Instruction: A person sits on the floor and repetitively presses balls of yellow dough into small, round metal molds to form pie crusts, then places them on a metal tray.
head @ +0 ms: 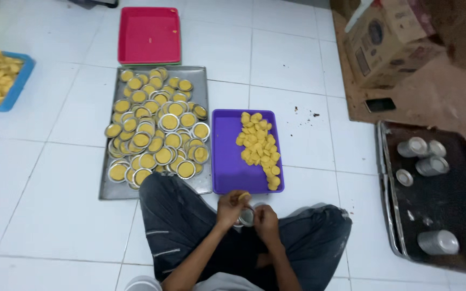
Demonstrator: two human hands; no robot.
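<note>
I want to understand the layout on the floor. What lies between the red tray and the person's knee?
In the head view, the grey metal tray full of small dough-filled tins lies between the red tray and the knee.

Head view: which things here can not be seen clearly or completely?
- Small metal mould: mostly covered by the left hand and right hand; its inside is hidden, and each grip on it is unclear.
- Blue tray: cut off by the left edge.
- Dark baking tray: cut off by the right edge.
- Cardboard box: cut off by the top edge.
- Moulds on the metal tray: piled, so the lower ones are hidden.
</note>
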